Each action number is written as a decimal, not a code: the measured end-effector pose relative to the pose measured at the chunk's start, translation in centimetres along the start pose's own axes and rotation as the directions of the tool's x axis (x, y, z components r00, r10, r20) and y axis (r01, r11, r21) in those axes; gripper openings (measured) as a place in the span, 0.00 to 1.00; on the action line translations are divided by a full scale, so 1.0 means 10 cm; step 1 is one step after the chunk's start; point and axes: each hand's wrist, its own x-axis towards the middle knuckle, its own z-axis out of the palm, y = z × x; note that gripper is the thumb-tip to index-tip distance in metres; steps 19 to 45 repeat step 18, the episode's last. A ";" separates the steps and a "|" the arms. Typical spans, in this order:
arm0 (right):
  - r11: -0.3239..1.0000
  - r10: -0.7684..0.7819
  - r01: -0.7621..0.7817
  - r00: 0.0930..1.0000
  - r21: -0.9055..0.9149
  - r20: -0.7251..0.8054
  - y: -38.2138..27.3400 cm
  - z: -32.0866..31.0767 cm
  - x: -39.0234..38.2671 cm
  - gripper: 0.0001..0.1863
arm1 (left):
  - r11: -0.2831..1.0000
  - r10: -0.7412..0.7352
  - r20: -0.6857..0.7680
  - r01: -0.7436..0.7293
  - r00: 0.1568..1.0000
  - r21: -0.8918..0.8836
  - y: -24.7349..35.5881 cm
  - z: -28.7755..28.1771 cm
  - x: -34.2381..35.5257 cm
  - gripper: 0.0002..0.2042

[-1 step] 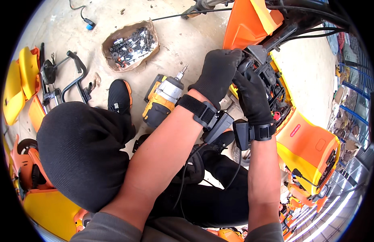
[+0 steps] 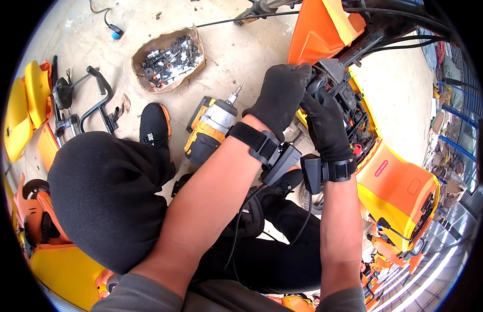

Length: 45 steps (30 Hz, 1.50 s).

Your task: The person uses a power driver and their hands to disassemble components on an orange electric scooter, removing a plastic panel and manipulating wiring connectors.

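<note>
My left hand (image 2: 283, 96), in a black glove, is closed, its fingers bent down against the black frame of an orange and yellow vehicle. Close beside it is my right hand (image 2: 327, 125), gloved too, with thumb and fingers drawn together toward the left fingertips. Between them shows a dark rounded part (image 2: 317, 83), too hidden to name. An open bay (image 2: 353, 101) full of black parts and wiring lies just right of my hands. Above them rises an orange panel (image 2: 317, 34). What the fingers hold, if anything, is covered by the gloves.
A yellow and black power driver (image 2: 210, 127) stands on the floor left of my wrists. Beyond it is a cardboard box (image 2: 140, 80) of loose hardware. An orange and yellow seat cover (image 2: 397, 187) is at right. Yellow body panels (image 2: 36, 93) and metal tubing (image 2: 98, 101) lie at left.
</note>
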 end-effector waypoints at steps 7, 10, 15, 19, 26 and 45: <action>0.999 0.046 -0.047 0.999 0.022 0.014 -0.06 0.00 -0.02 0.16 | 0.590 0.300 0.263 -0.395 0.917 0.704 0.09 -0.08 0.00 0.13; 0.998 0.047 -0.047 0.999 0.052 0.010 -0.05 0.01 -0.01 0.15 | 0.297 0.438 0.383 -0.533 0.813 0.792 0.02 -0.11 0.02 0.18; 0.999 0.042 -0.042 0.999 -0.011 0.026 -0.02 -0.01 -0.01 0.15 | 0.239 0.496 0.376 -0.539 0.783 0.808 -0.01 -0.08 0.00 0.25; 1.000 0.014 -0.015 1.000 0.024 0.023 -0.02 0.01 -0.01 0.16 | 0.224 0.410 0.377 -0.492 0.831 0.841 0.04 -0.06 0.01 0.29; 1.000 0.014 -0.015 1.000 0.024 0.023 -0.02 0.01 -0.01 0.16 | 0.224 0.410 0.377 -0.492 0.831 0.841 0.04 -0.06 0.01 0.29; 1.000 0.014 -0.015 1.000 0.024 0.023 -0.02 0.01 -0.01 0.16 | 0.224 0.410 0.377 -0.492 0.831 0.841 0.04 -0.06 0.01 0.29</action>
